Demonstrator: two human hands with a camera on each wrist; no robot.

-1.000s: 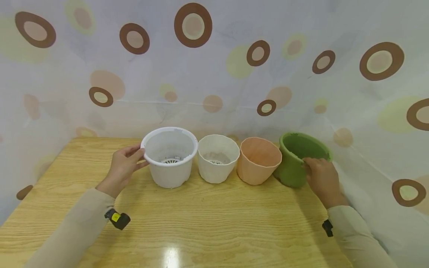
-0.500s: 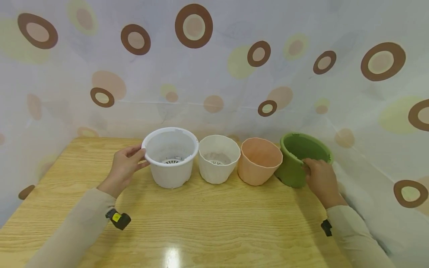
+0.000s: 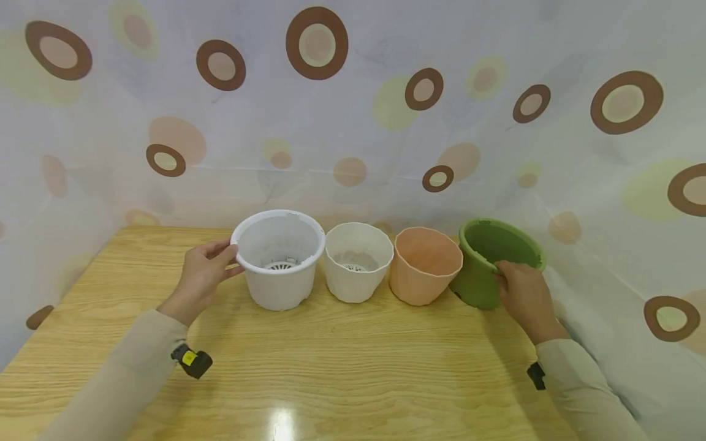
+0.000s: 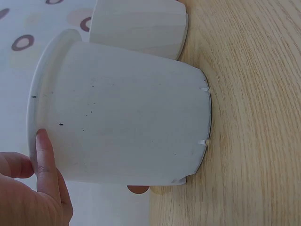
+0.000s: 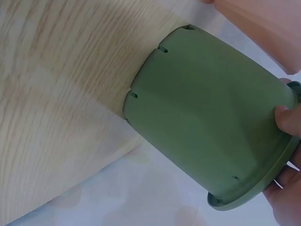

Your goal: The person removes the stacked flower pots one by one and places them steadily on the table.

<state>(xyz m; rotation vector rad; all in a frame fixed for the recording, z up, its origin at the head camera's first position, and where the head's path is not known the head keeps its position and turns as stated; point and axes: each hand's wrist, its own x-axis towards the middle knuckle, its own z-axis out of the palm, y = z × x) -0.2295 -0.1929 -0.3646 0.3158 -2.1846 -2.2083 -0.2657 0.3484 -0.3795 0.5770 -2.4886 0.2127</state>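
Several flowerpots stand in a row at the back of the table. At the left end my left hand (image 3: 204,277) holds the rim of the large white flowerpot (image 3: 280,288); in the left wrist view one finger (image 4: 46,162) lies along the wall just under that rim. My right hand (image 3: 526,297) grips the near rim of the green flowerpot (image 3: 478,278) at the right end, thumb (image 5: 288,120) on the outer wall. That green pot leans a little. Between them stand a cream flowerpot (image 3: 353,283) and a peach flowerpot (image 3: 418,283), touching nothing of my hands.
The wooden table (image 3: 331,373) spreads out in front of the row. A patterned sheet (image 3: 353,122) hangs close behind the pots and runs along the right side by my right arm. Neighbouring pots stand nearly rim to rim.
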